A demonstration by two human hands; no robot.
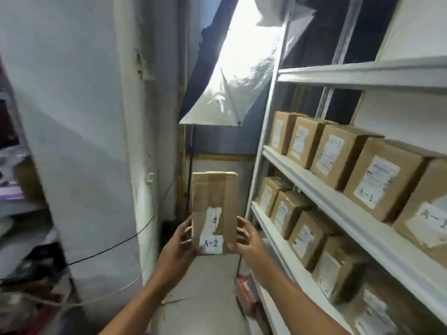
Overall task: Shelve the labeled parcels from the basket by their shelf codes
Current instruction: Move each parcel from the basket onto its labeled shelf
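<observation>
left hand, right hand, gripping upright A-2 parcel, beside shelves

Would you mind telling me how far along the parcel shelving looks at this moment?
Done: cartons marked A-1 already line one shelf, with another row of cartons on the shelf below; those labels are unreadable. In hand: the left hand and right hand grip a parcel labeled A-2, upright in the aisle, not yet shelved. Left: placing it. The basket is out of view, so the remaining count is unknown.
</observation>
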